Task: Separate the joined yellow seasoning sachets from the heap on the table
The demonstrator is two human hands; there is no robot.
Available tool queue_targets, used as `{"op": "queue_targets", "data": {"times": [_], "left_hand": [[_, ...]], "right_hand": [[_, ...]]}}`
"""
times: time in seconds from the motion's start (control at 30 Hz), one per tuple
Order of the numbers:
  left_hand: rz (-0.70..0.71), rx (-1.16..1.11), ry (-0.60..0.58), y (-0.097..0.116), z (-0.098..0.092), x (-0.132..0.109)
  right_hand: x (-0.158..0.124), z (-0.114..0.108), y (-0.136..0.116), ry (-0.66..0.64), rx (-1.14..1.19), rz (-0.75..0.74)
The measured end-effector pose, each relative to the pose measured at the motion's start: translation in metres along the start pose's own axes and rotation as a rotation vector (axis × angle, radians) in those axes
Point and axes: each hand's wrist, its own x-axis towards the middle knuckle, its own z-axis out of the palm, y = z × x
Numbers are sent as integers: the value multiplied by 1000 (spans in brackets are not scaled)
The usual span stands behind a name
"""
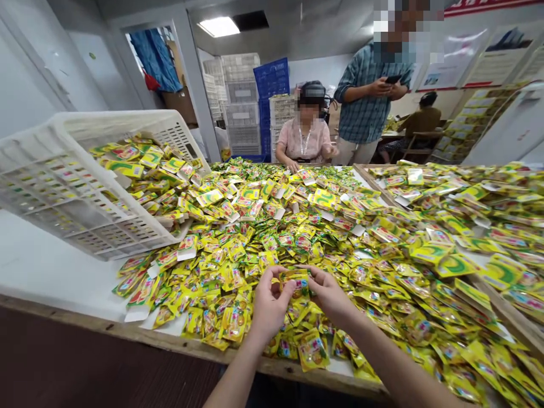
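Between my two hands a small yellow sachet [300, 286] with coloured print is held above the heap. My left hand [272, 300] pinches its left side, thumb across the front. At the sachet's right edge, the fingers of my right hand [329, 292] are closed on it. Under and around both hands lie many similar yellow sachets [233, 323]. Farther back, flat yellow-green printed cartons [210, 197] are mixed over the pile, some with white flaps showing.
A white plastic crate [85, 209] lies tipped at the left, cartons spilling from it. A wooden strip [374, 184] divides the table at the right. Across the table sits a co-worker [304, 136]; another person [374, 96] stands holding a phone. Stacked crates [242, 113] stand behind.
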Motion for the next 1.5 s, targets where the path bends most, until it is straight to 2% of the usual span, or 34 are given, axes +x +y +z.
{"op": "queue_targets", "data": {"times": [0.1,0.17,0.23,0.3,0.37,0.4,0.47,0.53,0.6,0.67,0.77,0.87,0.93,1.03,1.13,1.27,1.33,1.4,1.5], "left_hand": [[-16,61,-32,-3,21,-2],[13,122,-83,-3,37,-4],[54,204,-192,0,54,-1],[128,323,-347,4,74,15],[243,560,-455,9,98,46],[302,699,-474,10,111,66],[380,966,-450,8,140,113],[406,1088,-436,1,169,160],[414,1196,-425,-10,194,198],[427,1297,-399,-22,212,223],[459,1407,-367,-33,226,241],[494,1476,-366,-28,230,246],[526,1499,-365,-16,229,243],[590,1494,-350,8,217,224],[633,1458,-345,26,191,179],[637,1319,-335,29,149,100],[655,1222,-297,24,133,67],[681,1150,-238,19,122,44],[716,1087,-144,13,113,28]], "right_hand": [[-22,-14,-8,16,172,74],[-36,-31,-11,79,192,74],[-45,-53,-13,134,187,42],[-47,-80,-13,190,223,15],[-45,-109,-13,307,274,-24],[-42,-124,-12,405,289,-59],[-38,-149,-10,635,290,-146],[-35,-165,-7,819,283,-218],[-35,-170,-3,885,285,-249],[-37,-166,0,867,278,-240],[-40,-155,4,772,225,-208],[-41,-151,5,691,183,-214],[-40,-153,5,682,188,-231],[-39,-160,3,768,177,-270],[-42,-163,1,910,152,-351],[-53,-154,-9,1061,16,-592],[-60,-147,-19,988,-191,-726],[-66,-143,-34,791,-409,-782],[-71,-147,-57,468,-569,-687]]}}
